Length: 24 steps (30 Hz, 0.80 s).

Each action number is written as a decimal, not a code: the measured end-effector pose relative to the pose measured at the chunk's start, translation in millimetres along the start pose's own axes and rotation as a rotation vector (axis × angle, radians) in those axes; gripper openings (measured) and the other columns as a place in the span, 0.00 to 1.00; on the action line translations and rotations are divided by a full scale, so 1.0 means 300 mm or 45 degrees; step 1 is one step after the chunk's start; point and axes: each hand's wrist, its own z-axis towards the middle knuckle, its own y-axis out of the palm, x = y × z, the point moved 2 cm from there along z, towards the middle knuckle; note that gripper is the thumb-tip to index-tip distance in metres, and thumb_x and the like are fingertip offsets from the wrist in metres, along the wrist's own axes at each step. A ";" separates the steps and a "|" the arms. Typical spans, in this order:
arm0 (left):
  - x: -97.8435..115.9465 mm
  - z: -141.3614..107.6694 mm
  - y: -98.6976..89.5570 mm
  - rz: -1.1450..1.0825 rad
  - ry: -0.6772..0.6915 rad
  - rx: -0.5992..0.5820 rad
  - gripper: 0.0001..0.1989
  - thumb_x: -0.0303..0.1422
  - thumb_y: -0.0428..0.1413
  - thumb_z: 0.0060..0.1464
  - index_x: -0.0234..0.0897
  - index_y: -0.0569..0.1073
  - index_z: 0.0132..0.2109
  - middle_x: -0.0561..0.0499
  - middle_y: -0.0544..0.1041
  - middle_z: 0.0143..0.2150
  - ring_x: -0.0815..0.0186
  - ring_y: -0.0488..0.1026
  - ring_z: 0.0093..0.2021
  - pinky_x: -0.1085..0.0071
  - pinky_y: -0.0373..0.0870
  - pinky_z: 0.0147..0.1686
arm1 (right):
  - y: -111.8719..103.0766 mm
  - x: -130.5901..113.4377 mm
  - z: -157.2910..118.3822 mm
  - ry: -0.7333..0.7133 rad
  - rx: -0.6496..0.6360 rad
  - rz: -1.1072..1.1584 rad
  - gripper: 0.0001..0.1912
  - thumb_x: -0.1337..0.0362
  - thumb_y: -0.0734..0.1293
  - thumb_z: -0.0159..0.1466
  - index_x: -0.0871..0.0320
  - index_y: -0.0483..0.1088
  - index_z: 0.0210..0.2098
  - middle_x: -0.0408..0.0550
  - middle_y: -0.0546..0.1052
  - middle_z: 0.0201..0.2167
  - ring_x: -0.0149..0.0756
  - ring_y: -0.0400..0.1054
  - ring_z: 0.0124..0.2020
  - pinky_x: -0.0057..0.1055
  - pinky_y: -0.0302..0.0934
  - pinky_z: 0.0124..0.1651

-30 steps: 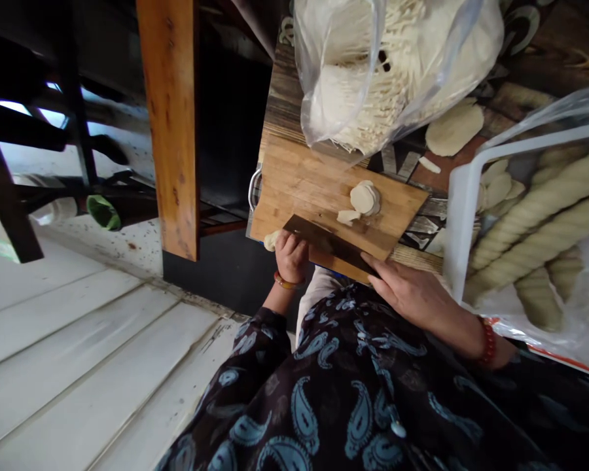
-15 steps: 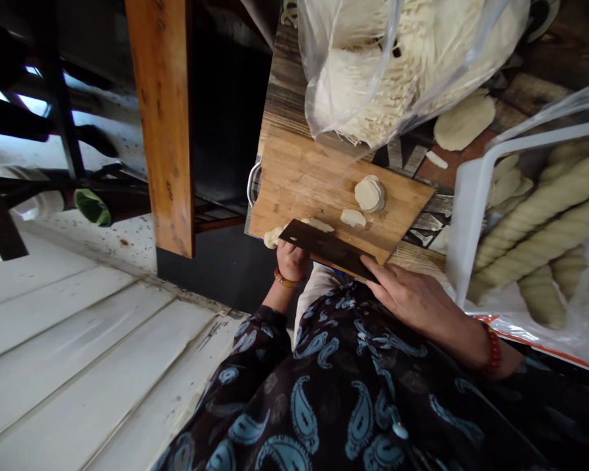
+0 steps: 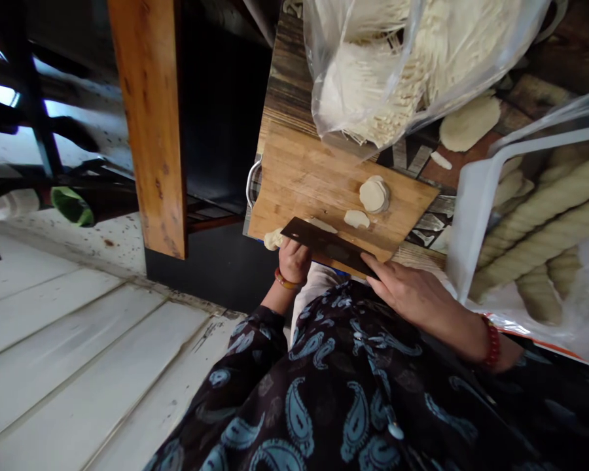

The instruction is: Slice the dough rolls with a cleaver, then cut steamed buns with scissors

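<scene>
My right hand grips a dark cleaver, its fingers at the blade's right end. The broad blade slants over the near edge of a wooden cutting board. My left hand is closed at the blade's left end, on a lump of dough that pokes out past the fingers; the rest of the lump is hidden. Beyond the blade lies a flat dough piece, partly covered by it. Farther up the board are a thin dough slice and a small stack of round dough slices.
A clear plastic bag of thin noodles overhangs the board's far side. On the right stands a white bin with thick twisted dough ropes. A flat dough round lies between them. A wooden post rises at left.
The view has shifted slightly, so the post and the left background sit farther left. Both hands, the cleaver and the dough keep nearly the same places on the board.
</scene>
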 end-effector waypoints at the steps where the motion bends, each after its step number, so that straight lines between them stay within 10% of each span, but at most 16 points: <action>1: -0.002 0.001 0.000 0.006 -0.006 -0.003 0.17 0.31 0.47 0.65 0.40 0.72 0.27 0.51 0.71 0.26 0.65 0.70 0.32 0.65 0.67 0.38 | -0.003 -0.002 0.006 0.005 -0.007 -0.007 0.24 0.56 0.55 0.74 0.57 0.62 0.65 0.54 0.81 0.42 0.39 0.77 0.36 0.30 0.62 0.31; 24: -0.006 0.046 -0.034 -0.117 -0.002 -0.073 0.13 0.25 0.48 0.63 0.37 0.74 0.32 0.47 0.73 0.32 0.64 0.68 0.37 0.67 0.65 0.38 | -0.013 -0.038 0.153 -0.008 -0.100 -0.099 0.25 0.55 0.51 0.75 0.58 0.61 0.65 0.54 0.81 0.40 0.43 0.77 0.38 0.33 0.62 0.34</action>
